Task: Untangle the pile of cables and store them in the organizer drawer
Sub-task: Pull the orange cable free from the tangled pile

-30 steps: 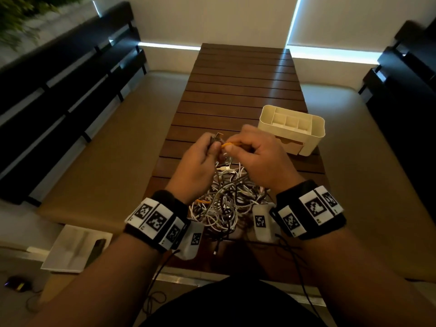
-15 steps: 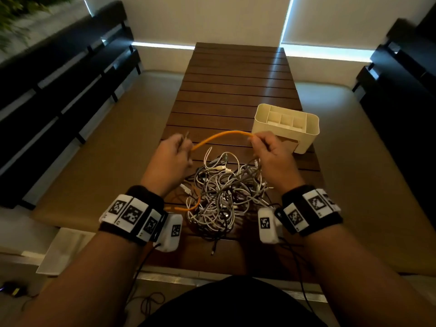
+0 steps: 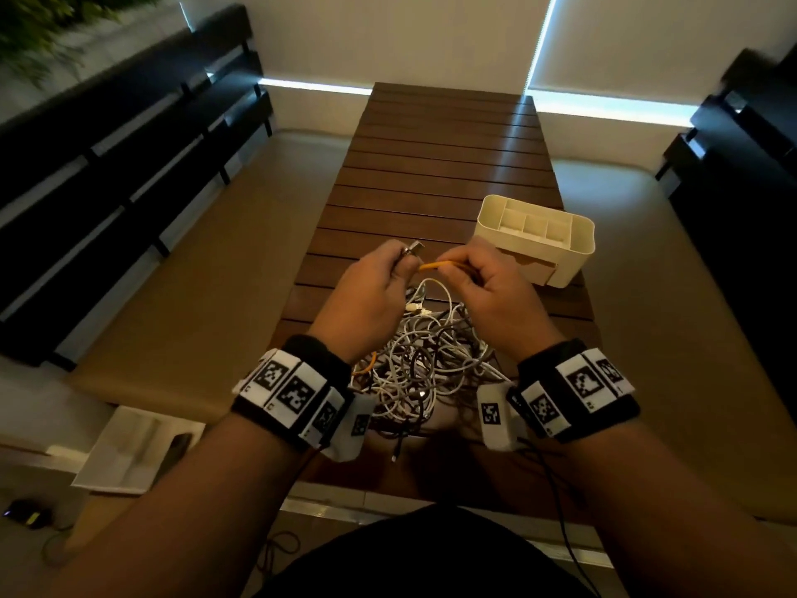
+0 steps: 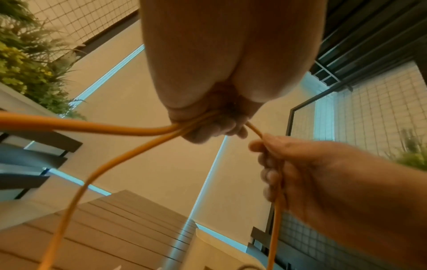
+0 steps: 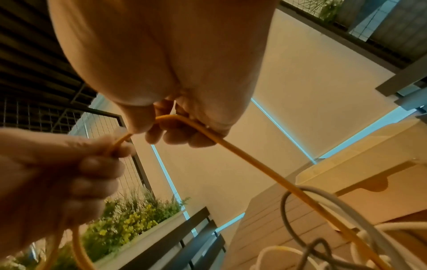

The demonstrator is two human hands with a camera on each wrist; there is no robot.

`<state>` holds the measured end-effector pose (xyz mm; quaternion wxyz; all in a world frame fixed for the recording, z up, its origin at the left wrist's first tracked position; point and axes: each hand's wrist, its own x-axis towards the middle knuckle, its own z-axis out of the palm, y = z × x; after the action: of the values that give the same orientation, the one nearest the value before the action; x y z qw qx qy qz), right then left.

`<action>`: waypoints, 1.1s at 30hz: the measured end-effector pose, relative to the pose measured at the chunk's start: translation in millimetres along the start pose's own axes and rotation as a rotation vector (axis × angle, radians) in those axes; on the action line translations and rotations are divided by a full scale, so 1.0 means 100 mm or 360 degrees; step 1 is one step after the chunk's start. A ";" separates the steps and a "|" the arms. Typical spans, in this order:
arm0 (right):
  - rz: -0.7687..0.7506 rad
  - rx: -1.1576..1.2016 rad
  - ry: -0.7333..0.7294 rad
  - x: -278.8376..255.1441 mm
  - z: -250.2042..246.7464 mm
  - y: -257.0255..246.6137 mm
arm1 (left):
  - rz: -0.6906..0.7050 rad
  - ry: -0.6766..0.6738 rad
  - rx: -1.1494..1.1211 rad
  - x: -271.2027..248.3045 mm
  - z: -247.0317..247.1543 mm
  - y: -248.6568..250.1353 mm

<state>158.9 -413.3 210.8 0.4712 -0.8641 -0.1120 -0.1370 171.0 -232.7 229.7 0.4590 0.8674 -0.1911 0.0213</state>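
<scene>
Two hands on one cable right now: your left hand (image 3: 366,291) and right hand (image 3: 496,291) are both gripping the orange cable (image 3: 440,265), holding it up above the pile of cables (image 3: 425,364). Your left fingers are curling tight around it, with a metal plug (image 3: 412,249) poking out above them, and from the left wrist camera a couple of orange strands are running out of that fist together. Your right hand is pinching the same cable between thumb and fingers, just beside the left one, so only a short orange stretch is showing between them. From the right wrist view the cable is trailing down toward the white and gray loops below. That pile is sitting on the slatted wooden table (image 3: 431,166), between your wrists, still well knotted. Off to your right, the cream organizer (image 3: 578,252) is sitting on the same table, just past your right hand, its top compartments holding nothing I can make out.
</scene>
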 end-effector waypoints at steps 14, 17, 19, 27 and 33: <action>0.0246 -0.0042 0.0032 -0.07 -0.24 0.14 | -0.0348 0.0294 -0.0351 -0.06 -0.21 -0.24; 0.0228 0.0038 -0.0213 -0.03 -0.33 -0.07 | -0.0474 0.0232 -0.0479 -0.12 -0.24 -0.25; 0.0222 0.0073 -0.0404 -0.06 -0.34 -0.24 | -0.0480 0.0040 -0.0583 -0.17 -0.27 -0.17; 0.0375 -0.0067 -0.0789 -0.23 -0.02 -0.35 | -0.0696 -0.0451 -0.1133 -0.42 -0.16 -0.21; 0.0415 -0.0323 -0.0872 -0.26 0.11 -0.24 | -0.0761 -0.0431 -0.1159 -0.46 -0.17 -0.32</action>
<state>127.8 -393.4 215.1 0.3485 -0.9185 -0.1088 0.1520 141.5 -188.9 204.6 0.6969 0.6643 -0.0388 -0.2674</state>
